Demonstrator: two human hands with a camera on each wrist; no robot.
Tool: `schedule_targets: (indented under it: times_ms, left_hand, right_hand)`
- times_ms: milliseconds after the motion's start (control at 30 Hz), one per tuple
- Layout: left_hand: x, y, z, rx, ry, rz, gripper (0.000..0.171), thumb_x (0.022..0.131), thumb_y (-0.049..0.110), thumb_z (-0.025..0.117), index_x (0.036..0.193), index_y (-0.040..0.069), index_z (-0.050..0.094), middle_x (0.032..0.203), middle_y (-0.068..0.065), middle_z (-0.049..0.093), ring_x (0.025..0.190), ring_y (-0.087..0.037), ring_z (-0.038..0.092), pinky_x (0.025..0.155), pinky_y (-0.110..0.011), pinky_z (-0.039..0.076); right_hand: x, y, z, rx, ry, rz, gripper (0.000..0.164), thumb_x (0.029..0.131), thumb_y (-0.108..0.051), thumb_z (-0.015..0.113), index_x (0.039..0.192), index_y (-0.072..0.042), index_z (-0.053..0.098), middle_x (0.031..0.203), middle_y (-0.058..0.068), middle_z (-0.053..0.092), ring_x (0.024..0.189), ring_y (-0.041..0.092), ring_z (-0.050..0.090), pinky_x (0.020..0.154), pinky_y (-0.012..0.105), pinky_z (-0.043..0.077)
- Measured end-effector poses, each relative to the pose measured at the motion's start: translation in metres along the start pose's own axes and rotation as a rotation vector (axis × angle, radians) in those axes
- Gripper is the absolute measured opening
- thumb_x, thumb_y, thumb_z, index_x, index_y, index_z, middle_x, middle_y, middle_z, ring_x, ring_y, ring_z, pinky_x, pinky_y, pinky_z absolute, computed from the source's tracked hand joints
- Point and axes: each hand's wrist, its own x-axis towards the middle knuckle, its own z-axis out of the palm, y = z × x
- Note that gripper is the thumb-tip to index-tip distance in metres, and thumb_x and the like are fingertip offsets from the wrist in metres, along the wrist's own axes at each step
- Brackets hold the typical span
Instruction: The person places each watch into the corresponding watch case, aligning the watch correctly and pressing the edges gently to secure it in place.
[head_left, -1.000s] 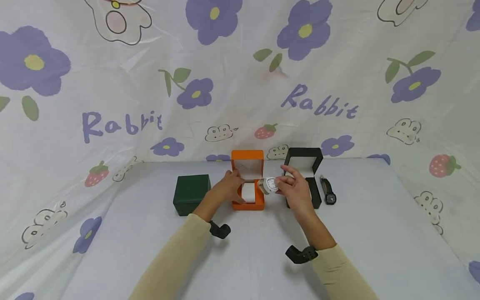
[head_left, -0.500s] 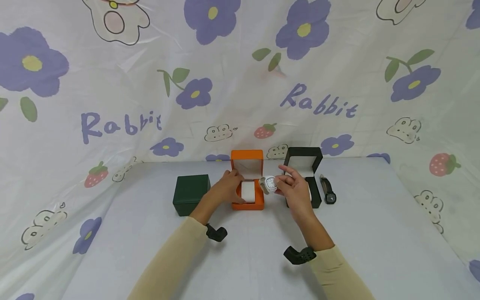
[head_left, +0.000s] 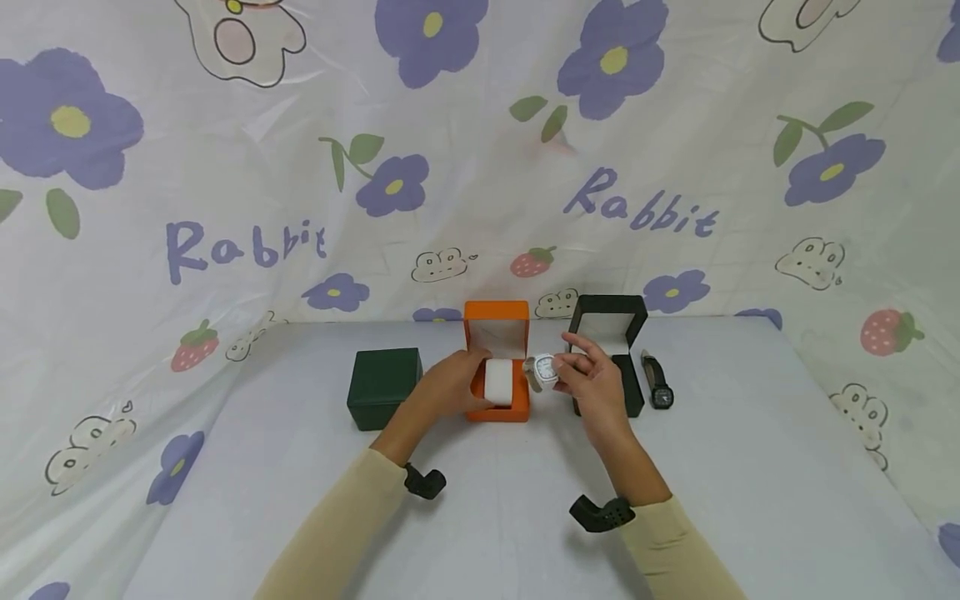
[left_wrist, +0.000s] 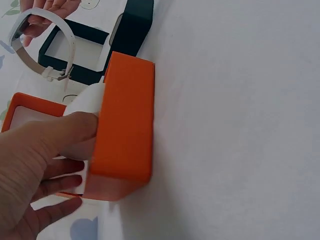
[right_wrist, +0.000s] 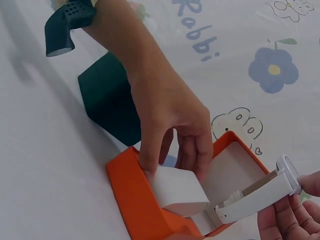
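Note:
My left hand (head_left: 452,385) reaches into the open orange watch box (head_left: 519,414) and grips the white watch cushion (head_left: 498,382). In the right wrist view the cushion (right_wrist: 179,190) is tilted and partly raised out of the box, thumb on its near side and fingers on its far side. My right hand (head_left: 597,390) pinches a white wristwatch (head_left: 545,369) by its case, just right of the orange box. The watch's strap (left_wrist: 71,47) forms a loop in the left wrist view, its buckle end hanging down.
An open black watch box (head_left: 632,387) stands behind my right hand. A black wristwatch (head_left: 658,383) lies to its right. Left of the orange box sits a closed dark green box (head_left: 384,387). A printed cloth (head_left: 480,167) hangs behind the table.
My left fingers have moved from the orange box's edge in around the white cushion, which now sits slightly higher. The right hand and white watch have barely moved.

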Motion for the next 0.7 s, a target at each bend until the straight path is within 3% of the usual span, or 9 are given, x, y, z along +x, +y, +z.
schedule_targets:
  times_ms: [167,333,467,567,700]
  left_hand:
    - [-0.006,-0.003,0.007,-0.086,0.066,0.032,0.079,0.080,0.035,0.088,0.143,0.008,0.049,0.129,-0.008,0.061,0.111,-0.020,0.058,0.102,-0.035,0.052]
    - [-0.010,-0.003,0.011,-0.132,0.142,0.110,0.081,0.080,0.027,0.089,0.146,0.011,0.046,0.141,-0.004,0.054,0.122,-0.019,0.055,0.109,-0.035,0.047]
    - [-0.012,0.000,0.010,-0.177,0.196,0.157,0.081,0.080,0.022,0.089,0.147,0.011,0.046,0.144,-0.005,0.050,0.123,-0.020,0.054,0.108,-0.035,0.048]
    - [-0.015,0.004,0.007,-0.260,0.230,0.177,0.080,0.079,0.018,0.090,0.147,0.011,0.047,0.143,-0.006,0.049,0.122,-0.021,0.054,0.105,-0.037,0.051]
    - [-0.021,0.009,0.002,-0.450,0.256,0.195,0.080,0.078,0.014,0.090,0.146,0.009,0.048,0.141,-0.006,0.050,0.119,-0.024,0.056,0.099,-0.043,0.055]
  right_hand:
    - [-0.001,0.001,0.000,0.014,0.005,0.024,0.048,0.098,-0.006,0.067,0.144,-0.015,0.055,0.105,0.004,0.071,0.091,0.017,0.066,0.080,0.027,0.061]
    - [-0.001,0.001,0.000,0.024,0.008,0.017,0.048,0.098,-0.005,0.066,0.144,-0.014,0.055,0.105,0.004,0.071,0.091,0.017,0.066,0.080,0.026,0.060]
    - [0.000,0.000,-0.001,0.043,0.008,0.006,0.047,0.099,-0.004,0.065,0.144,-0.013,0.055,0.104,0.004,0.071,0.092,0.016,0.066,0.079,0.026,0.060]
    - [0.000,0.000,-0.002,0.067,0.013,0.002,0.047,0.099,-0.003,0.065,0.143,-0.012,0.055,0.103,0.002,0.071,0.093,0.015,0.066,0.079,0.026,0.060]
    - [-0.001,-0.002,-0.002,0.094,0.025,-0.006,0.046,0.099,-0.003,0.065,0.143,-0.012,0.056,0.102,0.000,0.071,0.095,0.016,0.065,0.080,0.026,0.060]
